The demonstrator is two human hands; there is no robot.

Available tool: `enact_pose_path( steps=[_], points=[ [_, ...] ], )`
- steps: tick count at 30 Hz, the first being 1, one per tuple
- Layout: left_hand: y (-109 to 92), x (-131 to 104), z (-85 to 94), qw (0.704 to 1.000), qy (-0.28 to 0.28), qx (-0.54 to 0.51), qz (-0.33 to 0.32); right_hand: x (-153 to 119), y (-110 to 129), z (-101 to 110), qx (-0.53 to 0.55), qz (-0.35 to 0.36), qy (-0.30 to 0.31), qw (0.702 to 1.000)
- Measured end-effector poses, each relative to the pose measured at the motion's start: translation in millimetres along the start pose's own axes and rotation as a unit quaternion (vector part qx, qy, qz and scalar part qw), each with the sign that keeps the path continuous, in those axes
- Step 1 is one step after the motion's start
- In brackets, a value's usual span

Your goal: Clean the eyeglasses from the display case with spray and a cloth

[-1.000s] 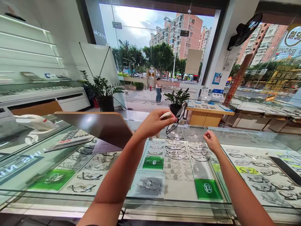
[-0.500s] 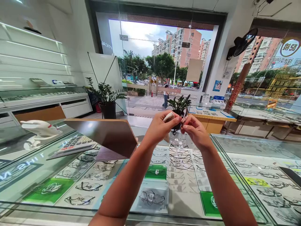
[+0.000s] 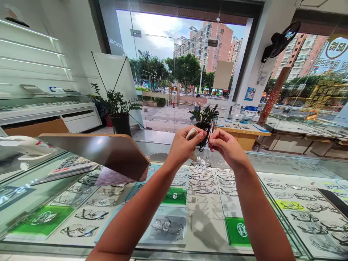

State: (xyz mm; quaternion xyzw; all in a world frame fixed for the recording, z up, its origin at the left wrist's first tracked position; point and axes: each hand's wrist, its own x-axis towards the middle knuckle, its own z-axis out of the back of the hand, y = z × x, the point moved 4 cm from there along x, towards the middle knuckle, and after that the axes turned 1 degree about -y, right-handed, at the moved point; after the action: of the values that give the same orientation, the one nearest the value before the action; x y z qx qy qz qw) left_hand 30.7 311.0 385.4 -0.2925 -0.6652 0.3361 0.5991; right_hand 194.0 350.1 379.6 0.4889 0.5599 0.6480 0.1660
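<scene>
Both hands are raised over a glass display case. My left hand (image 3: 187,143) is closed around a pale cloth (image 3: 191,134), its thumb pointing toward the other hand. My right hand (image 3: 224,145) pinches a thin dark pair of glasses (image 3: 208,139), held upright between the hands. The glasses overlap the dark plant pot behind, so their outline is hard to make out. Rows of glasses (image 3: 201,177) lie in the case below, along with green cards (image 3: 174,196).
At left are a tilted dark panel (image 3: 100,152), a calculator (image 3: 72,165) and a white object (image 3: 24,146). A black phone-like slab (image 3: 334,201) lies at right. Potted plants (image 3: 121,121) and a wooden-fronted counter (image 3: 241,132) stand beyond.
The view has shifted slightly, so the case and panel appear further left. My left thumb has drawn back from the glasses, and the gap between my hands is a little wider.
</scene>
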Motion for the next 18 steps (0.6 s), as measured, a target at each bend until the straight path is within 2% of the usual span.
enact_pose_path(
  steps=[8,18],
  points=[
    [1.9,0.4,0.9,1.0,0.003,-0.001,0.01,0.3,0.4,-1.1,-0.025,-0.014,0.017,0.999],
    [-0.7,0.8,0.8,1.0,0.011,0.02,-0.009,1.1,-1.1,-4.6,-0.008,-0.005,0.039,0.999]
  ],
)
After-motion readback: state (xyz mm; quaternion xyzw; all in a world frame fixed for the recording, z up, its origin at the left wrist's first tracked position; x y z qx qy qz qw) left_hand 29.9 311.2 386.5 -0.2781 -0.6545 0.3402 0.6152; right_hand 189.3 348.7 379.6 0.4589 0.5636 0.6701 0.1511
